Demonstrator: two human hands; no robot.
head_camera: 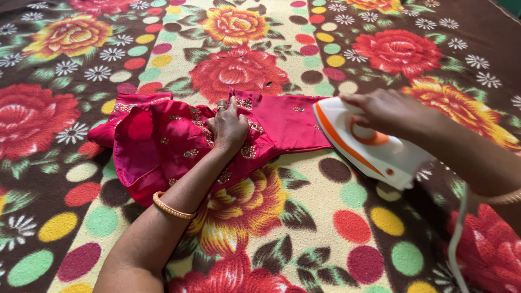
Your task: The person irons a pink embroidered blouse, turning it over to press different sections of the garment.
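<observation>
A small pink garment [163, 141] with gold embroidery lies spread on a flowered blanket [304, 217]. My left hand [228, 126] presses flat on its middle, fingers closed, a gold bangle on the wrist. My right hand [393, 111] grips the handle of a white and orange electric iron [369, 144]. The iron's tip rests on the garment's right end, a sleeve-like part [293, 122].
The blanket shows large red and yellow roses, daisies and coloured dots, and covers the whole surface. The iron's white cord [455, 239] trails down toward the lower right corner.
</observation>
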